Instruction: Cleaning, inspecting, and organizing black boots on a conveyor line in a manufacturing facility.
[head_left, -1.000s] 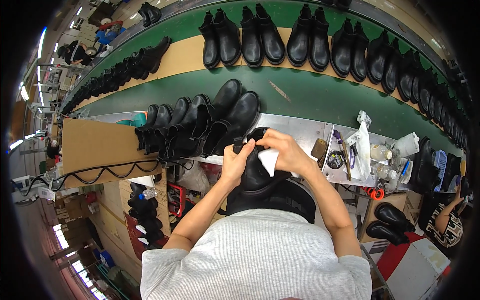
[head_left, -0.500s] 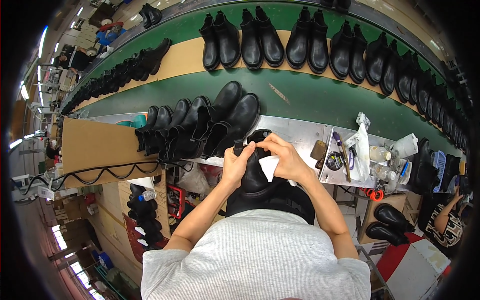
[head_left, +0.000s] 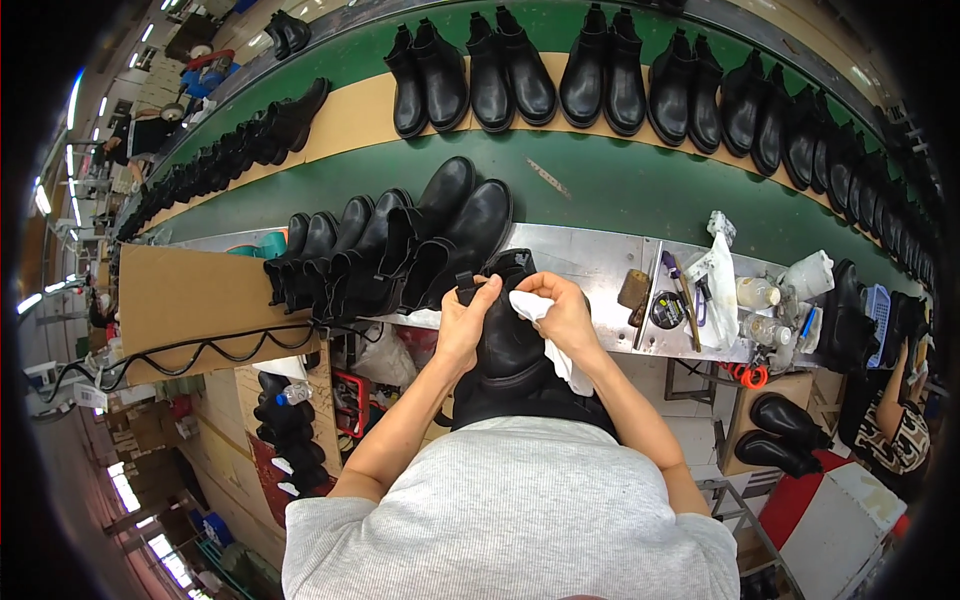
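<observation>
A black ankle boot point(head_left: 512, 345) rests toe toward me on my lap, its shaft at the metal bench edge. My left hand point(head_left: 463, 322) is closed on the left side of the boot's opening, near a dark pull tab point(head_left: 466, 285). White cloth point(head_left: 567, 370) is pinched in my right hand point(head_left: 566, 318), one end poking out by the fingertips close to the boot's opening and the rest hanging below the palm. Just beyond my left hand, several black boots point(head_left: 470, 225) lie leaning in a row on the bench.
Pairs of boots point(head_left: 602, 75) stand on cardboard along the green conveyor point(head_left: 600, 180). Right of me the metal bench point(head_left: 610, 265) bears a brown block point(head_left: 634, 290), a round tin point(head_left: 666, 310), bottles point(head_left: 757, 293) and orange-handled scissors point(head_left: 750, 375). A co-worker's arm point(head_left: 890, 395) shows far right.
My right hand has drawn slightly apart from my left, and the cloth now shows at its fingertips and hangs lower. My left hand keeps its hold on the boot.
</observation>
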